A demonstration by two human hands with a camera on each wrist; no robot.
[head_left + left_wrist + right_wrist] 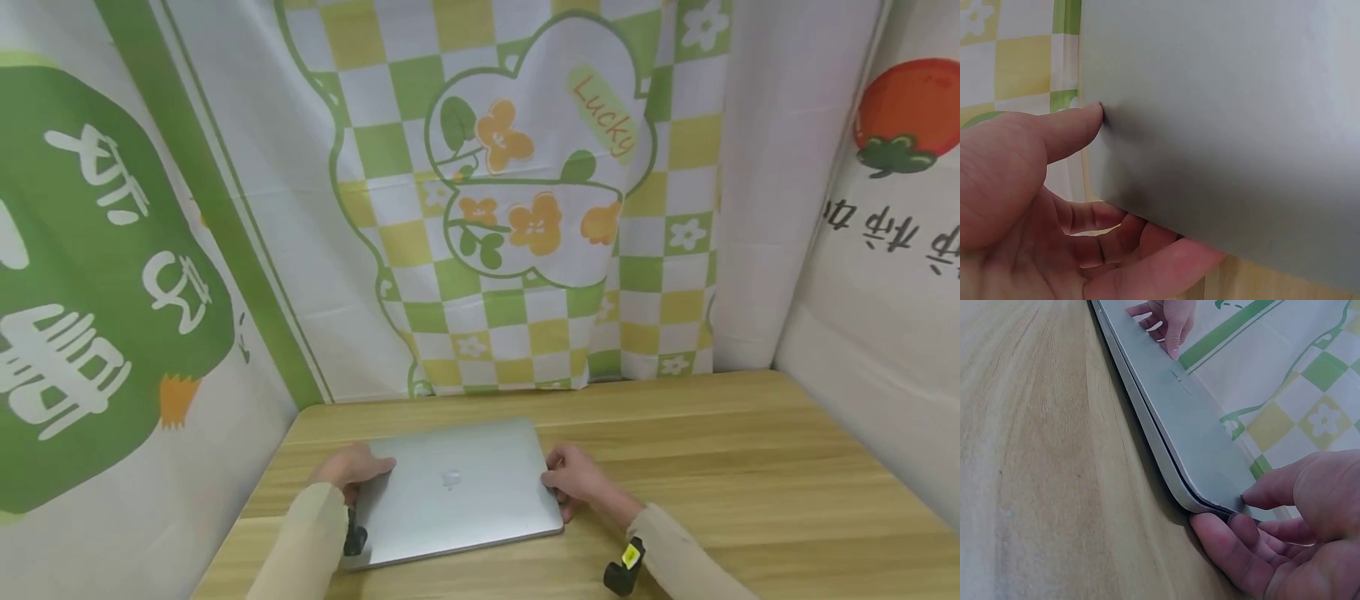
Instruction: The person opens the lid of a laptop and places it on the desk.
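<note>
Cream-coloured long sleeves, one [303, 542] to the left and one [678, 554] to the right, reach in from the near side of a closed silver metal laptop with rounded corners [480, 508]. A small black wrist device [355, 535] shows in front of the laptop's near left corner; another black device with a yellow label [624, 568] sits beyond its near right corner, apart from it.

The laptop lies slightly askew over a pale wood-grained table [720, 475]; whether its whole underside touches the wood cannot be told. The left hand [351, 467] grips the laptop's left edge, thumb flat on the upper face and bent fingers beneath. The right hand [579, 477] pinches its right edge, thumb above, the other fingers curled at the side and under the rounded corner. A pale apple-shaped logo [451, 478] marks the middle of the laptop's upper face.

Behind the laptop hangs a white fabric curtain with green and yellow checks, orange flowers and the word "Lucky" [540, 250]. White cloth with a large green patch [112, 275] hangs left of the laptop, and white cloth with a red tomato print [885, 300] to its right.
</note>
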